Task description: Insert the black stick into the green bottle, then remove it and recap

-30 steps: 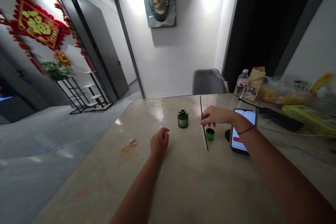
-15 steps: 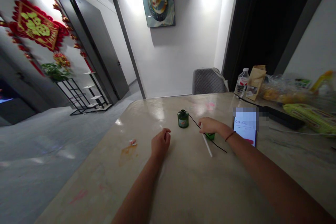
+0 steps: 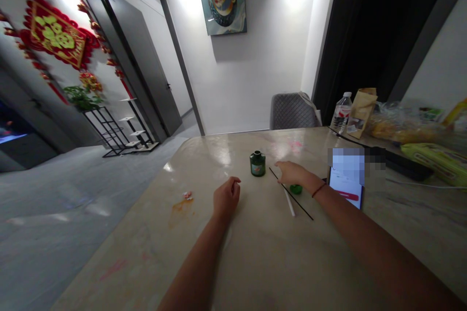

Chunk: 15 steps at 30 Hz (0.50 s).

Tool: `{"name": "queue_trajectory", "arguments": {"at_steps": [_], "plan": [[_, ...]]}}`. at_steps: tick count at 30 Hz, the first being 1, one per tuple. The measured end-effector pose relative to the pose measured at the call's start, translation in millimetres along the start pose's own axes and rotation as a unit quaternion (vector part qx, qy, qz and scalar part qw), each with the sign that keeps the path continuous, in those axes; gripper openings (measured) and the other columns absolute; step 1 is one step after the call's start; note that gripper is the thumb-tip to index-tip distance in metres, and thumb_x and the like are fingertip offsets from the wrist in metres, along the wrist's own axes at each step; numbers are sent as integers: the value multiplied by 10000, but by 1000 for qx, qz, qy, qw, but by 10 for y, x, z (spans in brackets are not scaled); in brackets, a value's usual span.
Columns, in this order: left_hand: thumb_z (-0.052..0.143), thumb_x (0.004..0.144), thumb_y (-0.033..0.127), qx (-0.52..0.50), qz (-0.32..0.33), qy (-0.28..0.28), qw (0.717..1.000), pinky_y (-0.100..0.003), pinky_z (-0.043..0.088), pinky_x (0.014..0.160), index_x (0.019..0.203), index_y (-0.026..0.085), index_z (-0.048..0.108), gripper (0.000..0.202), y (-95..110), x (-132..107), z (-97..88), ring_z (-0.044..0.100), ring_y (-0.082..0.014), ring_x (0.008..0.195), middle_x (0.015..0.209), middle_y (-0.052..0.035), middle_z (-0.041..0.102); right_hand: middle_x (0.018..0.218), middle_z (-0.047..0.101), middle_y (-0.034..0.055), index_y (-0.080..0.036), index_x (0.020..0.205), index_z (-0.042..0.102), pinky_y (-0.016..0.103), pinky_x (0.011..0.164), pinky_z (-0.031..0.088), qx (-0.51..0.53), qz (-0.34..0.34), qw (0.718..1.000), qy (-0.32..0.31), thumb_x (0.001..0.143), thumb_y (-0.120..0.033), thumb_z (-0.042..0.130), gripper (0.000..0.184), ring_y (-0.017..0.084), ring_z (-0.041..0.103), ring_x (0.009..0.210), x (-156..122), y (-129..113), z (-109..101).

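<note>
The glossy, marbled table (image 3: 255, 262) carries a small green bottle (image 3: 258, 165) just beyond the left hand (image 3: 226, 198), and a green cap (image 3: 296, 189) and white stick (image 3: 289, 203) close by the right hand (image 3: 291, 173). Pink bits (image 3: 187, 195) and an orange stain (image 3: 181, 206) lie left of the left hand; a clear bottle (image 3: 341, 112), paper bag (image 3: 362, 112) and yellow-green packet (image 3: 434, 163) sit beyond and right of the right.

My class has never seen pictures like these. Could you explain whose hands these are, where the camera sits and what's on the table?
No machine here: these are a person's bare hands, seen from a head-worn camera looking forward and down. On the pale, glossy table stand a small dark-green bottle and a bright-green round cap, partly hidden. The right hand's fingertips meet a thin black stick beside a short white stick; whether they grip is unclear. The left hand is curled, with nothing visible in it.
</note>
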<state>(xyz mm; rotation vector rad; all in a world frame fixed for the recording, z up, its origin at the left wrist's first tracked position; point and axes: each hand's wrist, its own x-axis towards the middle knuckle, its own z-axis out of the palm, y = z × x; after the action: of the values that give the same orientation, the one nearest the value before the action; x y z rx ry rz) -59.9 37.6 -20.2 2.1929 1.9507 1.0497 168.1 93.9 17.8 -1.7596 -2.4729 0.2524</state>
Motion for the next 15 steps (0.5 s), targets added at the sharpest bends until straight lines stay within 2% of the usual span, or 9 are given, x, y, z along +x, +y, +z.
{"name": "queue_trajectory", "arguments": {"at_steps": [3, 5, 8, 10, 12, 15], "plan": [[367, 813, 229, 0, 0, -2, 1000, -200, 309, 550, 872, 197, 603, 245, -1, 1, 1, 478, -97, 510, 555, 31, 538, 1066, 605, 186, -97, 1130, 505, 328, 829, 419, 24, 10, 999, 32, 687, -288, 611, 494, 284, 556, 1014, 37, -80, 18], [369, 811, 226, 0, -2, -4, 1000, -199, 307, 552, 867, 198, 603, 242, 1, 1, 0, 477, -96, 511, 558, 30, 541, 1062, 603, 182, -90, 1189, 441, 324, 809, 429, 89, 19, 994, 67, 671, -363, 626, 614, 274, 571, 979, 81, -164, 54], [372, 809, 222, 2, -6, -9, 1000, -198, 304, 550, 868, 197, 603, 240, 5, -2, 0, 471, -94, 508, 559, 31, 540, 1123, 566, 174, -96, 1257, 337, 312, 803, 433, 208, 49, 968, 128, 632, -433, 649, 775, 252, 566, 987, 188, -306, 151], [372, 808, 221, 2, -7, -12, 1000, -198, 302, 549, 871, 197, 603, 240, 5, -4, 0, 468, -92, 506, 560, 32, 540, 1157, 543, 163, -117, 1253, 328, 316, 826, 422, 254, 70, 949, 173, 640, -425, 643, 756, 243, 544, 1026, 275, -386, 224], [373, 808, 221, 1, -8, -13, 1000, -198, 301, 547, 872, 198, 602, 239, 4, -5, 0, 468, -91, 507, 561, 33, 540, 1142, 552, 141, -145, 1212, 369, 314, 835, 414, 278, 83, 934, 208, 656, -386, 634, 662, 228, 539, 1030, 349, -436, 282], [371, 810, 221, 1, -10, -11, 1000, -200, 300, 545, 871, 199, 602, 239, 2, -8, -3, 474, -92, 511, 562, 34, 542, 1038, 599, 99, -181, 1115, 442, 298, 774, 434, 293, 86, 926, 222, 645, -362, 643, 542, 203, 579, 927, 386, -458, 309]]}}
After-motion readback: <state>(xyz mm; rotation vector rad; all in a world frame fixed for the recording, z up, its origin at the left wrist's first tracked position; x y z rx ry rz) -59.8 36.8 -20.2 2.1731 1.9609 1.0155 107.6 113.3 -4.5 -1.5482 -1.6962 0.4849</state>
